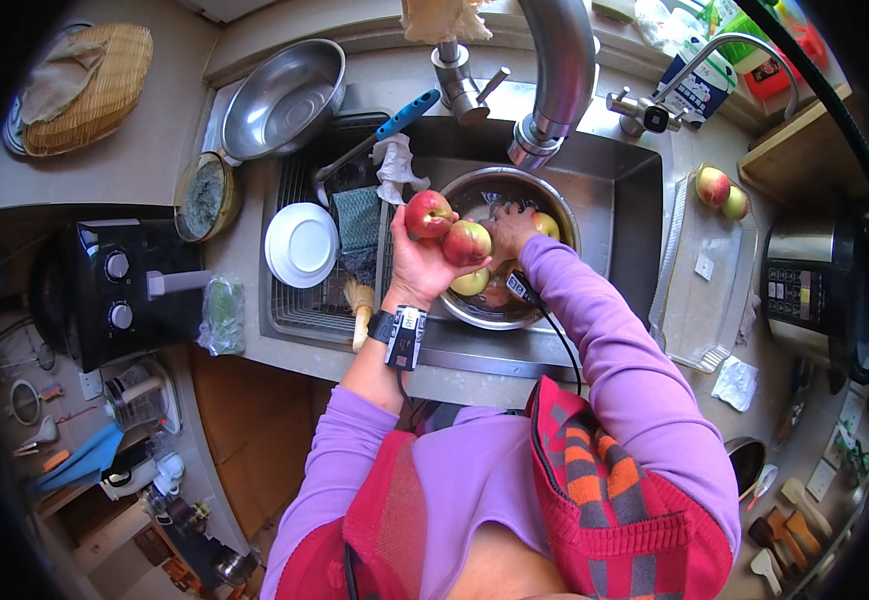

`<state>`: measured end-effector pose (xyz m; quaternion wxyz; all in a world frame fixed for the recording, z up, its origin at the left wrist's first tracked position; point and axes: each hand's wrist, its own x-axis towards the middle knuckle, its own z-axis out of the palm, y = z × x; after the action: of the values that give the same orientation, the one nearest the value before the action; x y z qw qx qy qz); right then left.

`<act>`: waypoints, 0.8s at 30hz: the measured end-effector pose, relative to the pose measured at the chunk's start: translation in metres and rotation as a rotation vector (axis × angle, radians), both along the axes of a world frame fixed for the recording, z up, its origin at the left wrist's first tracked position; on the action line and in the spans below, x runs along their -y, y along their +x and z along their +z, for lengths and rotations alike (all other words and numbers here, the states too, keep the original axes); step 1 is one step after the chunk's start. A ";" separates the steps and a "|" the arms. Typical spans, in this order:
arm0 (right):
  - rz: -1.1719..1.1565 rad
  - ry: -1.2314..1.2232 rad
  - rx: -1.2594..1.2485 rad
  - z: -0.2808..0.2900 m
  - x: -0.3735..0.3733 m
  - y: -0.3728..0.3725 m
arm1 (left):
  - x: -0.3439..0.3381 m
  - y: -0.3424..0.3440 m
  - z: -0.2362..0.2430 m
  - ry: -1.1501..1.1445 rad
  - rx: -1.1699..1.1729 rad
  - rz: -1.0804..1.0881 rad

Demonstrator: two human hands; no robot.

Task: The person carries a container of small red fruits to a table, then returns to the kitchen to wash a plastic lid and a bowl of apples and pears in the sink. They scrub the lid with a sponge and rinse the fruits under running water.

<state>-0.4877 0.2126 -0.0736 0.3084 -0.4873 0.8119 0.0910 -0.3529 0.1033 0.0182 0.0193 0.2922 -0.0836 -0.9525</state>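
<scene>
Two red-and-yellow peaches lie in my left hand (420, 268), its palm turned up over the left rim of a steel basin (567, 200). One peach (429, 214) rests toward the fingers, the other peach (467, 243) nearer the basin's middle. My right hand (515, 230) reaches down into the basin with its fingers apart, grasping nothing that I can see. Beside it are another peach (546, 225) and a yellowish peach (471, 281), partly hidden by my hands. The basin stands in the sink (638, 190) and seems to hold water.
A curved faucet (538, 140) hangs over the basin. Left of it, a rack holds a white bowl (302, 244), a brush (359, 300) and a blue-handled utensil (410, 115). Two peaches (713, 186) sit on a clear tray (707, 300) at right, by a cooker (800, 285).
</scene>
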 end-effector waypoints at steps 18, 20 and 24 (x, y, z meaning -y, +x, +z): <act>-0.402 -0.500 0.586 0.046 -0.030 -0.044 | 0.023 -0.007 0.040 -0.132 -0.239 0.142; -0.767 -0.568 0.993 0.071 -0.043 -0.050 | 0.020 -0.011 0.039 -0.121 -0.242 0.145; -0.877 -0.811 1.453 0.124 -0.060 -0.044 | 0.006 -0.023 0.032 -0.200 -0.187 0.195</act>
<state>-0.5319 0.2729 0.0505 0.5531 -0.1457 0.5012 -0.6494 -0.3757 0.0970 0.0500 0.1481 0.2055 -0.1471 -0.9561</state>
